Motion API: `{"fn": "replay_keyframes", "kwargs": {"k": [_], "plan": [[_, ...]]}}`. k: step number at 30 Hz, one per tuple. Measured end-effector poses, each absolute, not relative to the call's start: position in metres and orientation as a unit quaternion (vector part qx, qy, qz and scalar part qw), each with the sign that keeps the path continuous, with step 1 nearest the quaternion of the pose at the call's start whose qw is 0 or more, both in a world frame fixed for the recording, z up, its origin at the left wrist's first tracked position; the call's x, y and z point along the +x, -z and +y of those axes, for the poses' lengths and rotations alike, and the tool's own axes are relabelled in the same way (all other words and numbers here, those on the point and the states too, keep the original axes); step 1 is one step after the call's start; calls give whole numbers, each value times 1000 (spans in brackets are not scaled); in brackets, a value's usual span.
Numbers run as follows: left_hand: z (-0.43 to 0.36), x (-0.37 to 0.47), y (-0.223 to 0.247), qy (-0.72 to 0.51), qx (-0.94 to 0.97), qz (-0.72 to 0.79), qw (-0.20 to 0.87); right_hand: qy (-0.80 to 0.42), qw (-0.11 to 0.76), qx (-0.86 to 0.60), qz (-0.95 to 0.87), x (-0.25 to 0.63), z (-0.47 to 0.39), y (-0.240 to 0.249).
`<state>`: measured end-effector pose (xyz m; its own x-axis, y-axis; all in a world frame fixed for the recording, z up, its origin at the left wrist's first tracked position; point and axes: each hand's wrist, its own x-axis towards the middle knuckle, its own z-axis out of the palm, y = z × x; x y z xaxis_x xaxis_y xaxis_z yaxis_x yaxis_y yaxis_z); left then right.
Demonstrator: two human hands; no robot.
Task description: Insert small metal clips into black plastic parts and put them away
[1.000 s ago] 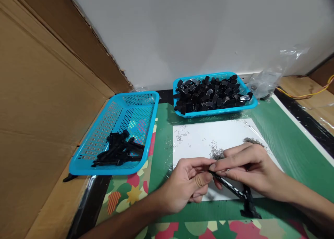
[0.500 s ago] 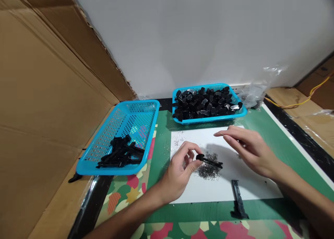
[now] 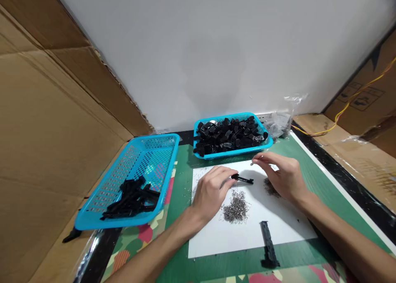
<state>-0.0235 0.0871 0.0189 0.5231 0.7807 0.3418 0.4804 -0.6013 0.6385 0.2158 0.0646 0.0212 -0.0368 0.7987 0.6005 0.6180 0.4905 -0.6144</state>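
Observation:
Over the white sheet (image 3: 210,237), my left hand (image 3: 212,192) is closed with thumb and fingers around the end of a narrow black plastic part (image 3: 246,180), its free end pointing right. My right hand (image 3: 283,173) is closed in a pinch beside it, on a tiny metal piece (image 3: 252,163) too small to make out well. Below my left fingers lies a heap of small bent metal wire pieces (image 3: 235,208). A second, darker heap (image 3: 271,188) is partly hidden behind my right hand. Another long black plastic part (image 3: 268,244) rests across the sheet's front edge.
A blue basket (image 3: 173,171) on the left holds several long black parts (image 3: 131,198). At the back, another blue basket (image 3: 235,153) is full of short black pieces (image 3: 229,134). A clear plastic bag (image 3: 278,124), yellow wires (image 3: 337,120) and cardboard walls (image 3: 62,122) surround the green mat (image 3: 185,159).
My left hand has lifted the black part away from above the wire heap, toward the back of the sheet. My right hand has come closer to it. The camera view has shifted.

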Motion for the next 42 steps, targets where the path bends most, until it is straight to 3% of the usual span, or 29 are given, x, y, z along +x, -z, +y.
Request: {"fn": "replay_keyframes", "kwargs": {"k": [4,7,25,42], "plan": [[89,-20,-9,-307,855,362,210,-287,529,-513,-612,200,60,-23],[90,-16,-5,-296,857,361,218,-329,521,-516,-595,193,57,-22],[91,-11,5,-277,905,282,157,-154,449,-559,-680,185,50,-19],[91,-12,1,-254,902,293,192,-131,443,-553,-693,180,44,-23]]}}
